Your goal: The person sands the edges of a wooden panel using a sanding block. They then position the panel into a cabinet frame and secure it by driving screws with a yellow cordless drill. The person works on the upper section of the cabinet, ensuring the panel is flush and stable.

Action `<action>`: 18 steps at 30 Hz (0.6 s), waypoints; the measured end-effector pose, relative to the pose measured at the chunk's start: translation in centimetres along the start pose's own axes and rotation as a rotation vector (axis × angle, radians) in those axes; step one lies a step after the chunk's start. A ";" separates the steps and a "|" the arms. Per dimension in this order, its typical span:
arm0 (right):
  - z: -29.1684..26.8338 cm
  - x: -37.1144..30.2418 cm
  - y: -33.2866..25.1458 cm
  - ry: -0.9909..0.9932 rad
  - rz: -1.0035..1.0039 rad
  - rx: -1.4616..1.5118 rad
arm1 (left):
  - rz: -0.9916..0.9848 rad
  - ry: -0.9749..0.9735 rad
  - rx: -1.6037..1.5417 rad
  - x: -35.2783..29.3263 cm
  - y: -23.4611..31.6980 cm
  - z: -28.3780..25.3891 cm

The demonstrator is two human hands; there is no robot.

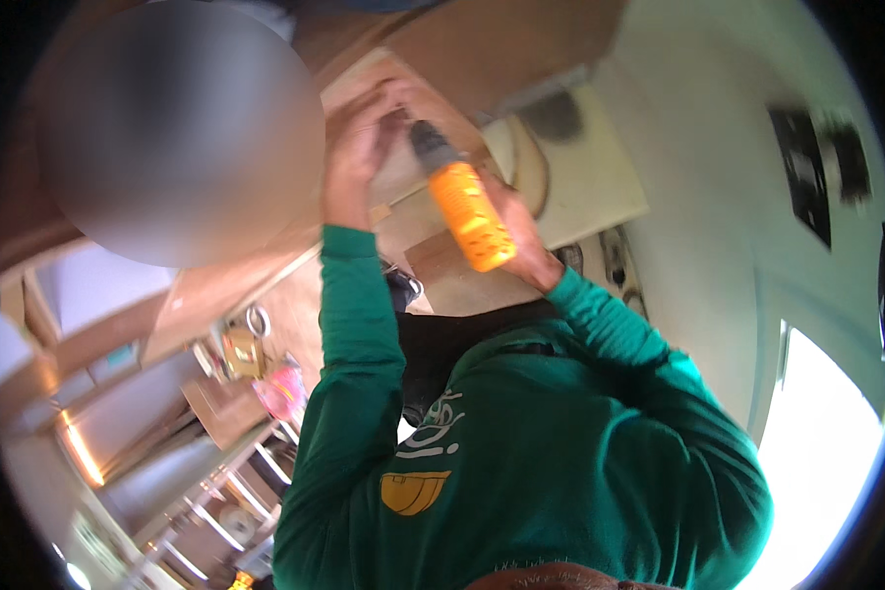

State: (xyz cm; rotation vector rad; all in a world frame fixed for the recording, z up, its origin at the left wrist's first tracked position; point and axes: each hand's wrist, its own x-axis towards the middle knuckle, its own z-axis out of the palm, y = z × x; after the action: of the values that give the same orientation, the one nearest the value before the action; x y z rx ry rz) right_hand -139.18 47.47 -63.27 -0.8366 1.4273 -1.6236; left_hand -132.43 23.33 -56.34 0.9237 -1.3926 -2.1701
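An orange cordless drill (472, 216) with a black chuck (433, 146) is in my right hand (521, 236), which wraps round its grip, mostly hidden by the body. The chuck end tilts up and left toward a wooden panel (369, 71). Just beyond the chuck is my left hand (364, 138), its fingers bent together near the bit's tip against the wood. Whatever those fingers pinch is too small and smeared to make out. Green sleeves cover both forearms.
A large blurred patch hides the upper left. Brown boards (521, 49) lie at the top, beside a pale panel (600, 162). Lower left are a pink bag (281, 390), a cardboard box (243, 351) and a metal rack (216, 511). A bright opening (821, 452) is at the right.
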 end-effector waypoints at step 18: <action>-0.2 -1.2 2.2 0.120 -0.149 -0.458 | 0.058 -0.069 -0.259 0.3 -1.7 -0.9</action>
State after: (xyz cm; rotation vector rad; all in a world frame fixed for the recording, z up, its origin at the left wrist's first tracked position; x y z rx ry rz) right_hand -138.51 48.50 -65.49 -1.1390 1.9012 -1.4937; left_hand -131.97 23.31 -58.23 0.7109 -1.1174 -2.2886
